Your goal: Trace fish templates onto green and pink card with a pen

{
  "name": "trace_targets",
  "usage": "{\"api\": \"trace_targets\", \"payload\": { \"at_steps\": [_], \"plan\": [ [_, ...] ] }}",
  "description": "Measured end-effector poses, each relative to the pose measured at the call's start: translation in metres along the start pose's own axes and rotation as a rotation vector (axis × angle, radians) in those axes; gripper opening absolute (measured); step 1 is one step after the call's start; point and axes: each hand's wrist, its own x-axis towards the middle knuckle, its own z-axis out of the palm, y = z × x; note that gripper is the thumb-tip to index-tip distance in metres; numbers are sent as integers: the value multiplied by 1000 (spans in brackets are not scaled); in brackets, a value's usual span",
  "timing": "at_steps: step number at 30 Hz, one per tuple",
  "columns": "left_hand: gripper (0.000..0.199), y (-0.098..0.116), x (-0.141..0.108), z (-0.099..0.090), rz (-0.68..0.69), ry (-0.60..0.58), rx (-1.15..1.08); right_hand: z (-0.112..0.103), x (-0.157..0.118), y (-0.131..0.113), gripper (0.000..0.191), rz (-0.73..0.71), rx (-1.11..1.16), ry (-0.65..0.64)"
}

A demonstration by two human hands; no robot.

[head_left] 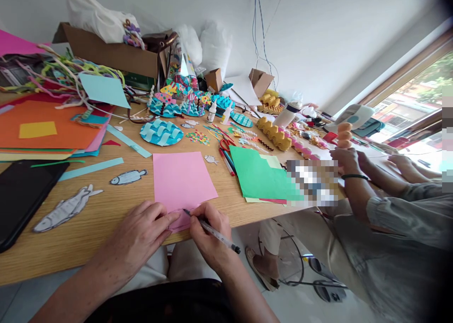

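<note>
A sheet of pink paper (184,179) lies at the table's front edge. My right hand (212,235) is closed around a clear-barrelled pen (221,238), its tip touching the lower part of the sheet. A faint curved outline shows there, partly under my fingers. My left hand (141,231) rests left of the pen, fingers bent together, its fingertips pressing the paper close to the pen tip. Left of the sheet lie a small paper fish (128,177) and a larger grey paper fish (67,209). A tiny fish cutout (211,159) sits at its upper right.
A black phone (30,195) and coloured sheets (53,120) lie left; green paper (262,176) lies right. Behind are a woven blue paper disc (162,132), glue bottles (211,111), red-handled scissors (226,143) and several crafts. Another person's hands (347,162) hold an orange twisted piece at right.
</note>
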Motion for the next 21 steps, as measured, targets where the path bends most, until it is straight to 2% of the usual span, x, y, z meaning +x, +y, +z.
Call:
{"api": "trace_targets", "payload": {
  "at_steps": [21],
  "plan": [
    [28,2,1,0,-36,24,-53,-1,1,-2,9,10,-25,-16]
  ]
}}
